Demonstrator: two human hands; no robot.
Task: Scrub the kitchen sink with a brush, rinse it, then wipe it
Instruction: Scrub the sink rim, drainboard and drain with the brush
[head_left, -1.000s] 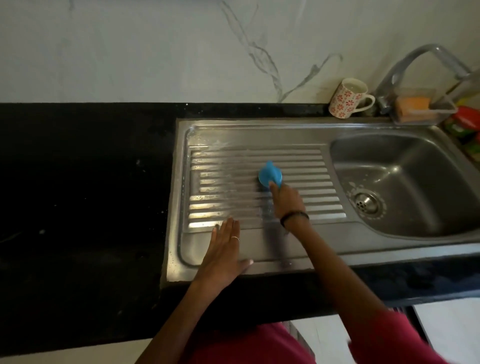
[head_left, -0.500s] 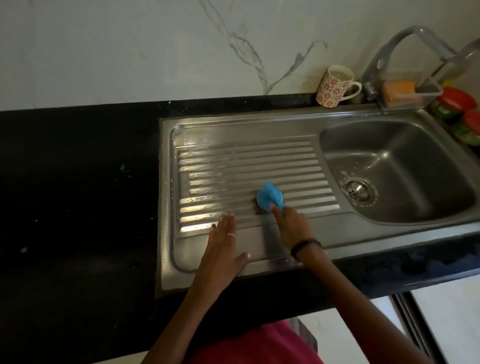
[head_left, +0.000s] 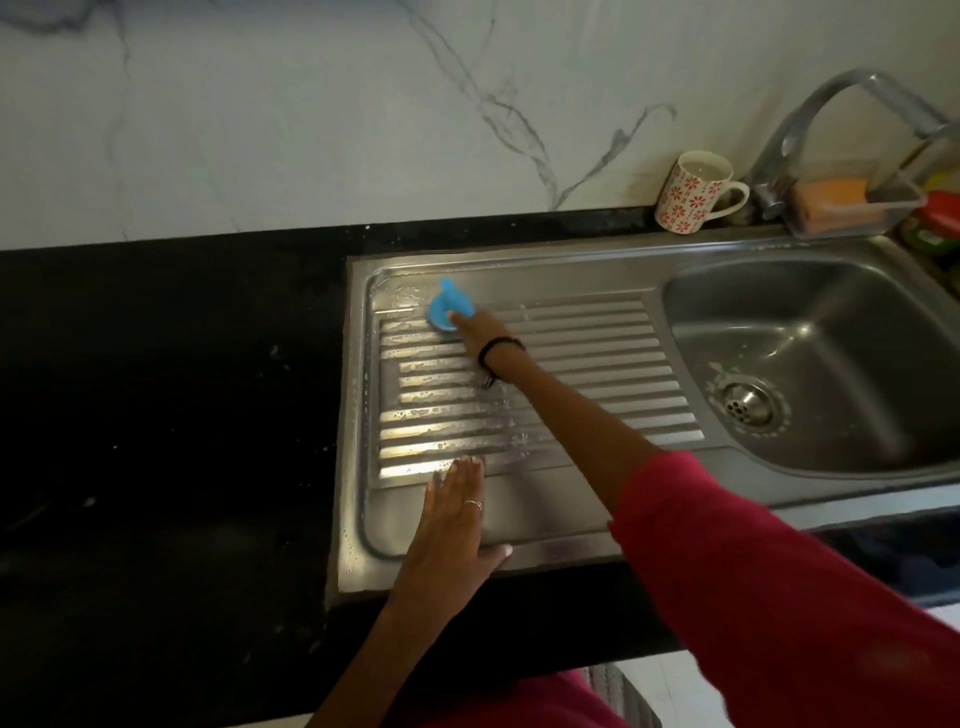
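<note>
The steel sink (head_left: 519, 551) has a ribbed drainboard on the left and a basin (head_left: 831, 332) with a drain (head_left: 748, 402) on the right. My right hand (head_left: 480, 330) reaches to the far left corner of the drainboard and grips a small blue brush (head_left: 448, 309) pressed on the wet, soapy ribs. Flat on the drainboard's near edge lies my left hand (head_left: 452, 514), fingers straight, holding nothing.
Black countertop (head_left: 156, 415) lies left of the sink. Behind the sink stand a flowered mug (head_left: 688, 192), the tap (head_left: 831, 119), and a clear tray with an orange sponge (head_left: 831, 200). Red-lidded containers (head_left: 940, 208) are at the far right.
My right hand has carried the brush from the near middle of the drainboard to its far left corner. The left hand stays flat on the near edge.
</note>
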